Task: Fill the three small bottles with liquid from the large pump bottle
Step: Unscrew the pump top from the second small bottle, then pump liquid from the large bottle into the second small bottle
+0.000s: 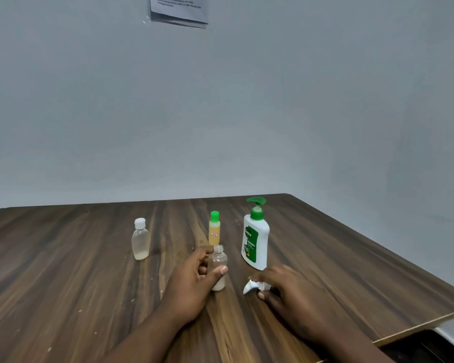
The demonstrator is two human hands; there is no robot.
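Note:
My left hand (pixel 194 281) grips a small clear bottle (pixel 219 260) that stands uncapped on the table, with a little whitish liquid at its bottom. My right hand (pixel 286 289) rests on the table holding a small white cap (pixel 250 286). The large white pump bottle (pixel 255 239) with a green pump stands just behind my right hand. A small yellow bottle with a green cap (pixel 214 229) stands behind the open bottle. Further left stands a clear bottle with a white cap (pixel 140 241), nearly empty.
The wooden table (pixel 76 271) ends against a grey wall at the back and has an edge at the right (pixel 417 323). A paper sheet (pixel 178 9) hangs on the wall above.

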